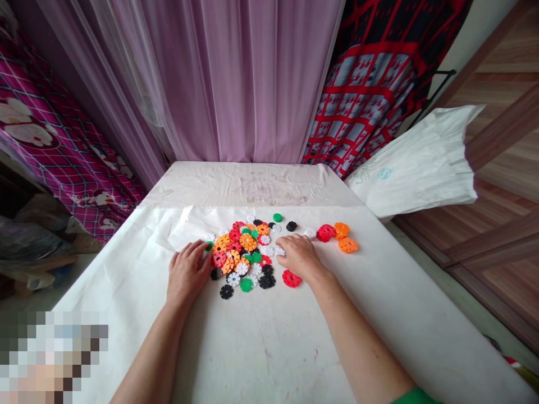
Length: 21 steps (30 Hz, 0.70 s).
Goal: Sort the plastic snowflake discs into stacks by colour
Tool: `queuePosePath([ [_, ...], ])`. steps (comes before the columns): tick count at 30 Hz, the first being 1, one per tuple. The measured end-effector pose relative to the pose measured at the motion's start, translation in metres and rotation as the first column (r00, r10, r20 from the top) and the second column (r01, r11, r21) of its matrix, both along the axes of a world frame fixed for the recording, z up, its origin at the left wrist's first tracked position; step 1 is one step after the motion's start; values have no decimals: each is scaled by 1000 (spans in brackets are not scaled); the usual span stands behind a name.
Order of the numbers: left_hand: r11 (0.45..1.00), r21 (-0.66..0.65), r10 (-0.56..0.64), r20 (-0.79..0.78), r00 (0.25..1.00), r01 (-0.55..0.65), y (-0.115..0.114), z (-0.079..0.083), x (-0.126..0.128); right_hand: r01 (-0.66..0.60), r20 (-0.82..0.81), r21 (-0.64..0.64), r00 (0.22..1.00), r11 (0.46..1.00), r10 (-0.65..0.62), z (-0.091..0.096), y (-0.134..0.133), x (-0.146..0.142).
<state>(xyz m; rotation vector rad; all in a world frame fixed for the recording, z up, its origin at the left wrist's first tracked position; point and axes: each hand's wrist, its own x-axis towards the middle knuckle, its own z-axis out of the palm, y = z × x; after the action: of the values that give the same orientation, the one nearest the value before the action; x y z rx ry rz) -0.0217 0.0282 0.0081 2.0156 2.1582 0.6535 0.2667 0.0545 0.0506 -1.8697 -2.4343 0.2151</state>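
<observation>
A heap of small plastic snowflake discs (244,249) in orange, red, white, green and black lies on a white-covered table (269,336). My left hand (186,273) rests flat at the heap's left edge, fingers stretched toward a green disc. My right hand (298,255) lies palm down at the heap's right edge, fingers curled over a white disc (279,251). A red disc (291,279) sits just under that hand. To the right lies a small joined cluster of one red and two orange discs (337,236).
A purple curtain (236,84) hangs behind the table. A red patterned cloth (374,84) hangs at the back right, and a white plastic bag (416,168) leans at the table's right edge. Pink patterned fabric (50,134) is at the left. Wooden floor shows at the right.
</observation>
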Motion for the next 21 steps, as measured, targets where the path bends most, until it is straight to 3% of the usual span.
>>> queuePosePath([
  [6, 1000, -3, -14, 4, 1000, 14, 0, -2, -1, 222, -200, 58, 958, 973, -207, 17, 6, 49],
  [9, 1000, -9, -10, 3, 1000, 10, 0, -1, -1, 267, -212, 3, 942, 964, -260, 19, 4, 67],
  [21, 1000, -1, -16, 10, 1000, 16, 1, -3, -3, 202, -132, -63, 969, 977, -208, 15, 0, 51],
])
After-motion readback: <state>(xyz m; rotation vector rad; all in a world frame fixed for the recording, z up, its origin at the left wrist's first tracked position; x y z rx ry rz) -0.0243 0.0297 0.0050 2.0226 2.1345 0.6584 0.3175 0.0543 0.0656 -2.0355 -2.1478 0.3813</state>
